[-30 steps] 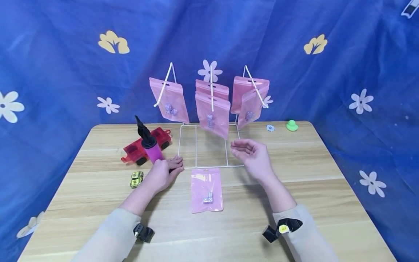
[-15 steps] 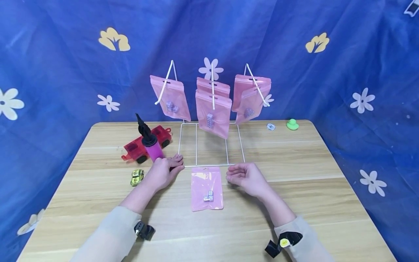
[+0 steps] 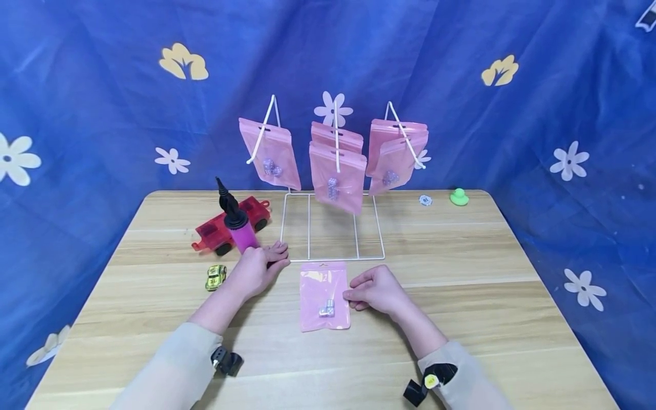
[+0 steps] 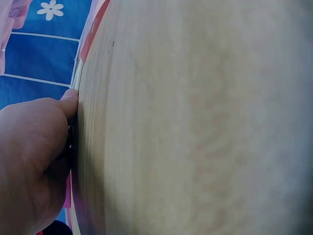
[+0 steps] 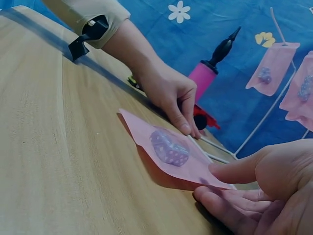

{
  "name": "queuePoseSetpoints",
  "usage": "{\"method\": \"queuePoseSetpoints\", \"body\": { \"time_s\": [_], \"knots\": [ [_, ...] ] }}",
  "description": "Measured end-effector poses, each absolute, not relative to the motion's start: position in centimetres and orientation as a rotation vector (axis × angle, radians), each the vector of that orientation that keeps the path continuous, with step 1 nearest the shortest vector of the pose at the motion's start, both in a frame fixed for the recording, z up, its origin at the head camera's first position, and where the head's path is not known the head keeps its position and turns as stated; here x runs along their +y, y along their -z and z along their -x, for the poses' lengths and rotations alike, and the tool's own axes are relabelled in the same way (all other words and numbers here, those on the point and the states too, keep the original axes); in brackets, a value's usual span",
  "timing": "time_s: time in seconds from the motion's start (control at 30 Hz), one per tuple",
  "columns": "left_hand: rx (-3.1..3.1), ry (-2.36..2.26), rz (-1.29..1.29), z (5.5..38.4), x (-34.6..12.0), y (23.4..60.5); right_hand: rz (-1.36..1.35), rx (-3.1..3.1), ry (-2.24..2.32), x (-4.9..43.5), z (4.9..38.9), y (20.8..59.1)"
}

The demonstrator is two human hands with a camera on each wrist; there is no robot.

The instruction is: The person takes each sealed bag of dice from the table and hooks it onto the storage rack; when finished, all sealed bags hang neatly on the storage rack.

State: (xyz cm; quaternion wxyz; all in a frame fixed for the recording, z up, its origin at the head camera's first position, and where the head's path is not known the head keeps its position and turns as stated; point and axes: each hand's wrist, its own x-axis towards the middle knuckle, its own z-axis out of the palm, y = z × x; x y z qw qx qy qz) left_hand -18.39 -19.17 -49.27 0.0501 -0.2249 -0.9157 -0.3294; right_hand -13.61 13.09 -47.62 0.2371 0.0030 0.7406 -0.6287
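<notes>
A white wire display rack (image 3: 309, 239) stands toward the back of the table. My left hand (image 3: 256, 270) holds its front left corner, thumb and fingers at the wire. In front of the rack lies a pink zip bag (image 3: 311, 299) with several dotted dice (image 5: 168, 148) inside. My right hand (image 3: 376, 290) pinches the bag's right edge, the thumb above and a finger beneath it, as the right wrist view shows. More pink bags hang from the rack's three arms: at the left (image 3: 279, 151), middle (image 3: 328, 165) and right (image 3: 400, 154).
Left of the rack are a magenta hand pump (image 3: 243, 234) with a black nozzle, a red toy wagon (image 3: 212, 233) and a yellow toy car (image 3: 216, 277). A green duck (image 3: 459, 197) and a small chip (image 3: 425, 200) sit at the back right. Blue cloth hangs behind.
My right hand has come down from beside the rack toward me and taken hold of the right edge of the lying bag. The left hand has stayed at the rack's corner.
</notes>
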Motion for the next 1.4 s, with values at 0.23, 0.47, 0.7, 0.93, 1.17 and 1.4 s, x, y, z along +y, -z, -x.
{"method": "queuePoseSetpoints", "body": {
  "time_s": [0.23, 0.47, 0.7, 0.93, 1.17, 1.4],
  "knots": [
    [-2.781, 1.016, 0.695, 18.4, -19.0, 49.3, -0.028, 2.042, 1.714, 12.7, 13.8, 48.1],
    [-2.771, 1.013, 0.695, 18.3, -19.1, 49.2, 0.026, 1.993, 1.762, 12.4, 13.7, 47.7],
    [-2.772, 1.012, 0.696, 18.4, -19.2, 49.3, 0.037, 1.939, 1.801, 12.7, 13.7, 47.5],
    [-2.771, 1.013, 0.699, 18.3, -19.1, 49.3, 0.114, 1.919, 1.837, 13.2, 13.4, 46.5],
    [-2.763, 1.003, 0.701, 18.3, -19.2, 49.3, 0.302, 2.150, 1.817, 13.9, 13.5, 44.2],
    [-2.758, 0.993, 0.706, 18.3, -19.2, 49.4, 0.390, 2.277, 1.891, 14.3, 14.2, 42.1]
  ]
}}
